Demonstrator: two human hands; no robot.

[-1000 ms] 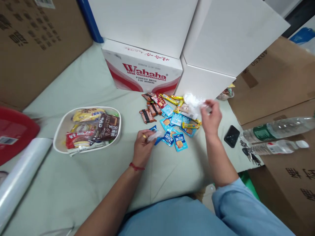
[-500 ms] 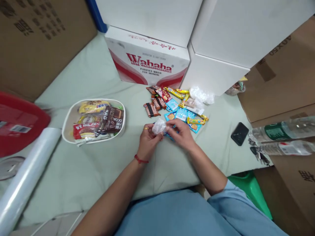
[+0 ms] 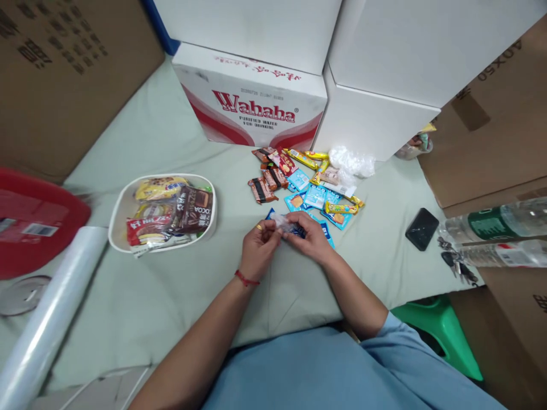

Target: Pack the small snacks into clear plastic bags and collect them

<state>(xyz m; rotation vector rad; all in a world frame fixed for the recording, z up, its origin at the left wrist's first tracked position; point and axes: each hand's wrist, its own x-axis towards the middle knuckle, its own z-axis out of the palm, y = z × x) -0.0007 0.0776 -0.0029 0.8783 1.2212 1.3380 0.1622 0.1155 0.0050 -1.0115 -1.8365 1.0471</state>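
Observation:
Between my two hands is a small crumpled clear plastic bag (image 3: 280, 221), pinched from both sides. My left hand (image 3: 260, 246) is closed on its left part, with a ring on one finger. My right hand (image 3: 308, 234) is closed on its right part, the fingertips nearly meeting the left ones. Blue snack packets (image 3: 325, 229) lie right behind and under the right hand, partly hidden by it. Beyond the hands is a loose pile of brown-wrapped snacks (image 3: 261, 190), yellow stick packets (image 3: 341, 208) and light-blue packets (image 3: 316, 196).
A white tub (image 3: 111, 225) of packaged snacks stands left, near a plastic film roll (image 3: 55, 319) and a red container (image 3: 38, 222). Crumpled clear plastic (image 3: 351, 162) lies behind the pile. A Wahaha box (image 3: 256, 108) stands at the back; a phone (image 3: 422, 229), keys (image 3: 457, 265) and bottles (image 3: 491, 225) are right.
The clear plastic, a rounded bundle before, is now smaller and squeezed between my fingertips. My hands have drawn closer together, and more of the blue packets shows behind them. The view has shifted slightly.

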